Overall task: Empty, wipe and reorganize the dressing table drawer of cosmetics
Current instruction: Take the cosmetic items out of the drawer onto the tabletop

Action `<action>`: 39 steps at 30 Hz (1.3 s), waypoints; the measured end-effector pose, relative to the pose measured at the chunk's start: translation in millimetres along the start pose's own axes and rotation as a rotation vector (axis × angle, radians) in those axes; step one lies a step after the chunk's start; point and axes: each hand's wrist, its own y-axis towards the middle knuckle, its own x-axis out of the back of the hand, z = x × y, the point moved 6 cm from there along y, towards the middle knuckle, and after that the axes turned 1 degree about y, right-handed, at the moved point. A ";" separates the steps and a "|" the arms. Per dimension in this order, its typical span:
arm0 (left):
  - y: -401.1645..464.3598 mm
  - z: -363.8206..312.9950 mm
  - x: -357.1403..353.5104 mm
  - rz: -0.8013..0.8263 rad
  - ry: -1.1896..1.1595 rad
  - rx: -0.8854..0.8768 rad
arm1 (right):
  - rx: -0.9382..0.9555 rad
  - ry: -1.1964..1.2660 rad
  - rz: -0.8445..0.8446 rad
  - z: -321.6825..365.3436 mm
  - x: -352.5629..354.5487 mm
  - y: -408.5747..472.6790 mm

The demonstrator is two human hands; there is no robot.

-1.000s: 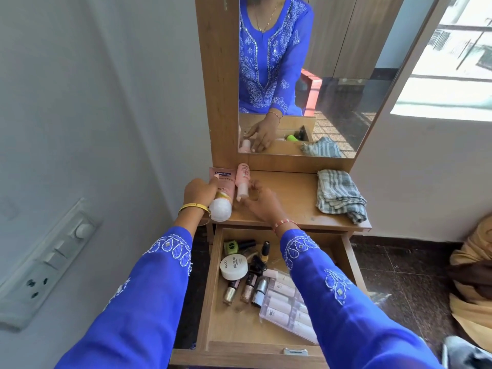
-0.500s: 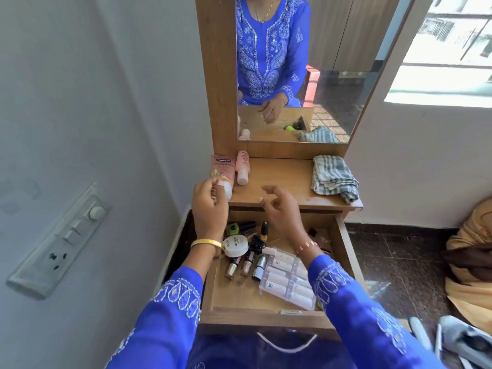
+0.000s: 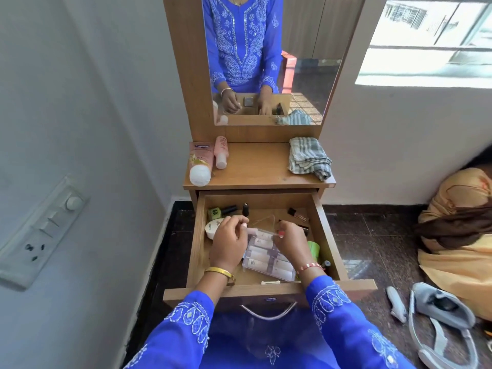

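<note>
Both hands are down in the open wooden drawer (image 3: 198, 246) now, and the emptying is barely begun: only 2 pink tubes, the large pink tube with the white cap (image 3: 200, 162) and the slim pink bottle (image 3: 221, 152), lie on the wooden bench top (image 3: 258, 166), well apart from the folded grey checked cloth (image 3: 308, 158).

The thing to watch is the clear plastic case of small white tubes (image 3: 269, 258). It lies between the 2 hands, its long axis running diagonally from the far left toward the near right corner. The left hand (image 3: 230, 242) sits at its left edge, fingers curled, fingertips close to a small pale tube; I cannot tell whether that grip has closed on anything. The right hand (image 3: 288, 241) arches over the case's far right end, fingers curled down onto it, apparently pinching its edge, and looks the nearer of the 2.

Behind the left hand the round white jar (image 3: 211, 227) and the green nail polish bottle (image 3: 215, 213) wait. I'd judge a 2-handed lift comes next.
</note>
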 end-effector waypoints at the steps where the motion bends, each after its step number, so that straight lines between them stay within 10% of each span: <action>1: 0.2 1.2 -0.3 0.012 -0.004 0.007 | 0.023 -0.060 0.032 2.2 -3.8 0.3; 20: 0.8 14.3 3.3 0.039 0.036 0.165 | 0.259 -0.199 0.090 41.4 -29.7 3.9; 29: -2.1 5.3 -6.9 0.206 0.170 0.033 | 0.437 0.170 -0.083 53.4 -5.7 -15.9; 39: 1.3 4.6 6.1 0.031 0.138 0.101 | 0.357 0.408 -0.195 56.9 4.5 -7.5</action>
